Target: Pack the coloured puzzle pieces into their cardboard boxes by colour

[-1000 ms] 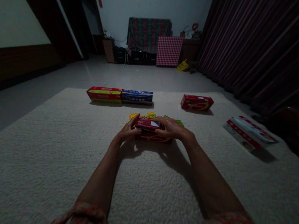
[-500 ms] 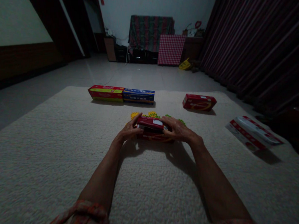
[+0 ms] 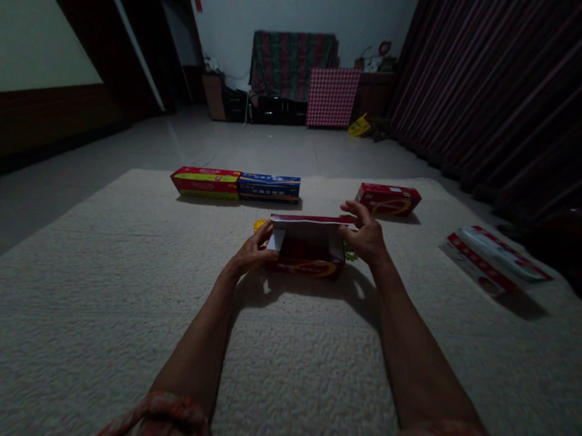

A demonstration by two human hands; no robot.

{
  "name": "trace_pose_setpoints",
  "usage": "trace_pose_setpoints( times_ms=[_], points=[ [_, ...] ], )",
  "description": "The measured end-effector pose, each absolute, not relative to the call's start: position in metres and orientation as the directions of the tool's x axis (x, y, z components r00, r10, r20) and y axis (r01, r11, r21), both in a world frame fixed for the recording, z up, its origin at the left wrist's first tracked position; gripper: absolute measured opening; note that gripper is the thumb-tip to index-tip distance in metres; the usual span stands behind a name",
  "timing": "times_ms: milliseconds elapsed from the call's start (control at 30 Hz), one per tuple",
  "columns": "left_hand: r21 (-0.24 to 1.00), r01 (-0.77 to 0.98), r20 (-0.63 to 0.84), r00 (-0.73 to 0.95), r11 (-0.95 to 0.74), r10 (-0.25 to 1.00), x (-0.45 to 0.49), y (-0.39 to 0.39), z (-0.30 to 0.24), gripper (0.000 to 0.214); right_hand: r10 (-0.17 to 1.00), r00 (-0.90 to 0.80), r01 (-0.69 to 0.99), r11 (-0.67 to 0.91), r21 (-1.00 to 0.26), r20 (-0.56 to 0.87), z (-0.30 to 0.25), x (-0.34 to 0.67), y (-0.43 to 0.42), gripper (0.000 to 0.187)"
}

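Note:
A dark red cardboard box (image 3: pixel 306 268) sits in front of me on the pale quilted mat, its lid (image 3: pixel 311 219) raised and the white inner side showing. At the box's left end, my left hand (image 3: pixel 253 252) grips the corner and side flap between thumb and fingers. My right hand (image 3: pixel 364 233) pinches the right end of the lifted lid. Behind the box, a yellow scalloped piece (image 3: pixel 260 224) and a green one (image 3: pixel 351 251) are partly hidden. The bottom of the box is in shadow, and I cannot make out its contents.
A red-and-yellow box (image 3: pixel 205 184) and a blue box (image 3: pixel 269 188) lie end to end on the quilted mat (image 3: pixel 127 287). Farther right is another dark red box (image 3: pixel 387 199). A red-and-white package (image 3: pixel 495 261) lies near the mat's right edge, beside the dark curtain (image 3: pixel 483 68).
The lid has swung up and away, opening the box. My right hand has moved right and slightly up with the lid's edge, while my left hand stays at the left end.

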State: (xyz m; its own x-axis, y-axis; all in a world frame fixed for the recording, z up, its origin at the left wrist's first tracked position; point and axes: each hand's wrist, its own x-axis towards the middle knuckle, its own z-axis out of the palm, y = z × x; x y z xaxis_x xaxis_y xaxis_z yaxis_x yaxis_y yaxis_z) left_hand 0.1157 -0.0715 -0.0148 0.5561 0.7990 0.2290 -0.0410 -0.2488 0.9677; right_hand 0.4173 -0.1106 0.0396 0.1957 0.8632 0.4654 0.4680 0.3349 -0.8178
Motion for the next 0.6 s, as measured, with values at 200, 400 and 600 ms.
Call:
trace_pose_setpoints(
  times_ms=[200, 400, 600],
  points=[
    [0.975, 0.014, 0.186, 0.494, -0.222, 0.849, 0.120, -0.072, -0.010, 0.123, 0.828, 0.416, 0.529, 0.116, -0.841, 0.376, 0.029, 0.405, -0.097, 0.038],
    [0.953, 0.169, 0.142, 0.482, -0.250, 0.864, 0.120, -0.075, -0.006, 0.095, 0.808, 0.499, 0.614, -0.075, -0.786, 0.313, 0.030, 0.405, -0.083, 0.060],
    [0.895, 0.306, 0.180, 0.417, -0.324, 0.891, 0.125, -0.072, -0.008, 0.086, 0.883, 0.366, 0.787, -0.126, -0.604, 0.293, 0.027, 0.409, -0.101, 0.036]
  ],
)
